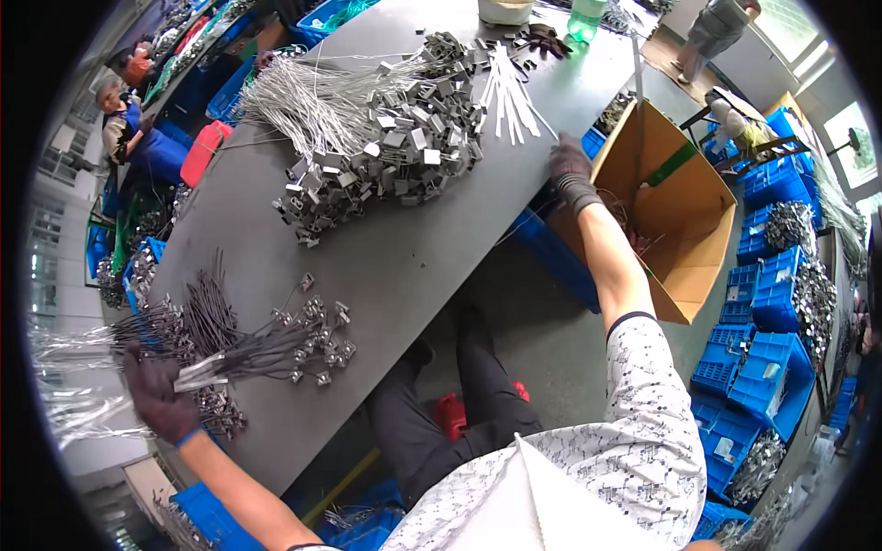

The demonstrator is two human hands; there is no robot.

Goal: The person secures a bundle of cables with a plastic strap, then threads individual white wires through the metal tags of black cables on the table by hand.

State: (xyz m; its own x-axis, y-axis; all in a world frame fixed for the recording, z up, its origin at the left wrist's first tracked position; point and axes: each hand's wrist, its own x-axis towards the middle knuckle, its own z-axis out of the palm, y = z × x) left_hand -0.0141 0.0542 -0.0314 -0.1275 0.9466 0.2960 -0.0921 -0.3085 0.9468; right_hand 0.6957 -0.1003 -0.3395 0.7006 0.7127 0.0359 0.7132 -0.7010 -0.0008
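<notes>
My left hand [163,397], in a dark glove, is closed round a bundle of wire cables [262,356] at the left end of the table. Shiny metal blocks tip the cables, and a pale strip lies across the bundle beside my fingers. My right hand [571,167], also gloved, is at the table's far right edge, fingers pinched at the end of a thin white strip [540,118]. More white strips [507,96] lie fanned out there. Between my hands and farther back rests a big heap of silvery cables with grey metal blocks [395,138].
An open cardboard box [684,220] stands right of the table, under my right forearm. Blue crates [749,367] of metal parts are stacked at the right. A green bottle [585,20] and dark gloves [544,40] sit at the table's far end. A co-worker [138,133] is at the left.
</notes>
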